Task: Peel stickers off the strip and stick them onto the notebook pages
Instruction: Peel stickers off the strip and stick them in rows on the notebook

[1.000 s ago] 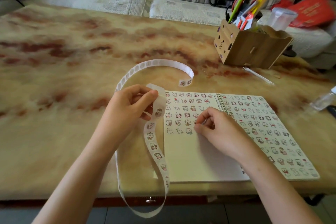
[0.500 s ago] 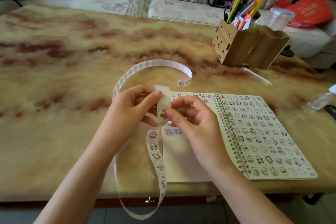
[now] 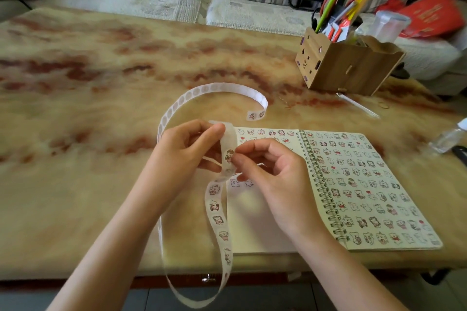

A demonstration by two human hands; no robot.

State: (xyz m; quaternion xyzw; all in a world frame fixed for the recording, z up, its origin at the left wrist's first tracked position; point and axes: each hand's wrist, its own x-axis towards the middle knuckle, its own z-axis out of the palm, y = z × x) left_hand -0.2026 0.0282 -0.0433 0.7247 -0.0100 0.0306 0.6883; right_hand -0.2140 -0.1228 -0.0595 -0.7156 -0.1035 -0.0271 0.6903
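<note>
Left hand [image 3: 188, 156] pinches glossy white paper strip [image 3: 217, 209] above marbled surface [image 3: 101, 83]; right hand [image 3: 273, 174] thumb and forefinger pinch a small cartoon sticker [image 3: 229, 155] on it. Spiral notebook [image 3: 379, 184] lies open, flat, right page sticker-covered.

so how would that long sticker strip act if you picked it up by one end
Probably very floppy: the sticker strip droops from the left hand and loops below the table edge. Likely light, since its far end stands curled on edge. It may keep that curl and twist.
</note>
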